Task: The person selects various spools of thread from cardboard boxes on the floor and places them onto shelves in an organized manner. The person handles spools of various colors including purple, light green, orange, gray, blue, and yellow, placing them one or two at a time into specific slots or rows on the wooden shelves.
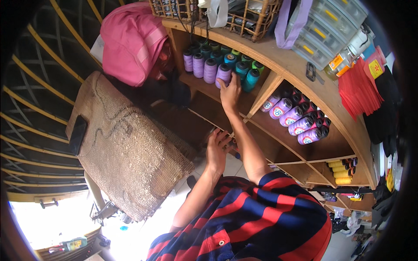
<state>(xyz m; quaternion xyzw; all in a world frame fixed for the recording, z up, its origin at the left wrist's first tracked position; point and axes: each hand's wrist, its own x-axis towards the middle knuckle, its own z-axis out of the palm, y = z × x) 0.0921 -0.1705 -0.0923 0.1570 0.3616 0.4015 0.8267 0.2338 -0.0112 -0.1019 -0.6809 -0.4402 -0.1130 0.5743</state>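
Observation:
My right hand [230, 93] reaches up into a wooden shelf compartment. Its thumb and fingers are around the lower part of a purple thread spool [222, 75] at the front, which stands upright with a dark top. Left of it is a row of similar purple spools [198, 68]. Teal spools [251, 80] stand on its right and green ones behind, partly hidden. Lower down and nearer to me, my left hand [216, 152] is held in the air with its fingers spread, holding nothing.
Labelled purple spools [291, 118] lie in the compartment to the right, yellow spools [343, 172] farther along. A wicker basket [257, 19] and clear drawers [326, 26] top the shelf. On the left are a pink bag [130, 43] and a textured board [130, 152] carrying a phone [78, 135].

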